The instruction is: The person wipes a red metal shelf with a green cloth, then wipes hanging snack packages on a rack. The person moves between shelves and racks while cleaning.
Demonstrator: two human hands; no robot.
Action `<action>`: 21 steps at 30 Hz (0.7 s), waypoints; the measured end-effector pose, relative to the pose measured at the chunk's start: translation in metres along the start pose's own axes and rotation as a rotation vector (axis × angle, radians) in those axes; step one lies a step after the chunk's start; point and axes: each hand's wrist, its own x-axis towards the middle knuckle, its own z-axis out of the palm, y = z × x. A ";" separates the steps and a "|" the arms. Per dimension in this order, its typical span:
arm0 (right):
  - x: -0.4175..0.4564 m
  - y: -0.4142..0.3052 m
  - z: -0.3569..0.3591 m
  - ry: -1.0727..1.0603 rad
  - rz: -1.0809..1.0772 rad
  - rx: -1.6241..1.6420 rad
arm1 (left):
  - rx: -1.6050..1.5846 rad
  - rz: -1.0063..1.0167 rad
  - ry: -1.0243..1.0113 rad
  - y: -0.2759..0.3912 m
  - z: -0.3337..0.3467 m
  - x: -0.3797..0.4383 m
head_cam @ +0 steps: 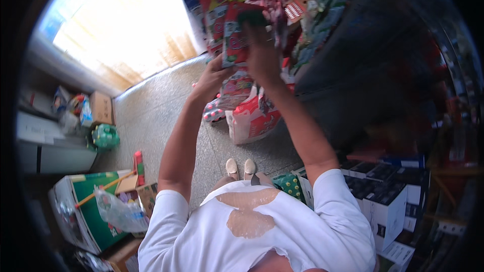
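Note:
Red snack packets (pixel 236 41) hang in a cluster at the top centre. My left hand (pixel 216 74) grips the lower edge of one of them. My right hand (pixel 261 51) is raised at the packets' right side and blurred; a dark green thing (pixel 252 18) lies at its fingertips, and whether the fingers hold it cannot be told. Below my hands hang more red and white packets (pixel 237 85). A red and white plastic bag (pixel 251 122) stands on the floor beneath them, with a dotted item (pixel 213 111) at its left.
Stacked white and black boxes (pixel 385 211) stand at the lower right. At the lower left are a green carton (pixel 94 204), a clear plastic bag (pixel 117 211) and an orange stick (pixel 106 187). A cardboard box (pixel 101 107) and a green-wrapped pack (pixel 106 136) stand by the left wall, near a bright curtain (pixel 151 53).

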 end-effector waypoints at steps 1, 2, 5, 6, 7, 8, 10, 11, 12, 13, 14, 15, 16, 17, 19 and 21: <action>-0.005 -0.020 -0.005 -0.108 0.030 0.078 | -0.041 0.021 -0.026 -0.003 -0.004 0.000; -0.023 -0.021 0.011 -0.033 -0.140 0.171 | -0.080 0.041 -0.054 -0.004 -0.008 -0.001; -0.066 -0.058 0.016 -0.059 -0.176 0.169 | -0.305 -0.028 -0.062 -0.022 -0.037 -0.007; -0.080 -0.061 0.017 -0.059 -0.142 0.233 | -0.383 -0.020 -0.064 -0.017 -0.031 -0.011; -0.085 -0.063 0.013 -0.052 -0.104 0.290 | -0.393 -0.023 -0.100 -0.018 -0.027 -0.014; -0.084 -0.059 0.007 -0.042 -0.160 0.216 | -0.403 -0.025 -0.133 -0.019 -0.023 -0.020; -0.072 -0.061 -0.008 -0.027 -0.274 0.090 | -0.362 -0.099 -0.131 -0.027 -0.031 -0.032; -0.062 -0.061 -0.011 -0.040 -0.250 0.077 | -0.326 -0.107 -0.164 -0.033 -0.035 -0.032; -0.048 -0.053 -0.017 -0.055 -0.225 0.051 | -0.297 -0.112 -0.208 -0.035 -0.032 -0.028; -0.036 -0.047 -0.021 -0.068 -0.201 0.026 | -0.268 -0.117 -0.251 -0.027 -0.022 -0.026; -0.029 -0.041 -0.018 0.006 -0.177 -0.017 | -0.284 -0.111 -0.241 -0.018 -0.012 -0.027; -0.028 -0.045 -0.017 0.020 -0.148 -0.007 | -0.305 -0.117 -0.233 -0.016 -0.010 -0.030; -0.026 -0.048 -0.016 0.033 -0.120 0.005 | -0.326 -0.121 -0.222 -0.015 -0.010 -0.033; -0.025 -0.051 -0.015 0.045 -0.094 0.019 | -0.346 -0.125 -0.210 -0.013 -0.008 -0.034; -0.054 -0.063 -0.005 -0.049 -0.110 0.035 | -0.481 -0.123 -0.223 -0.015 -0.012 -0.041; -0.089 -0.070 0.005 -0.153 -0.265 -0.009 | -0.447 -0.174 -0.298 -0.078 -0.077 -0.032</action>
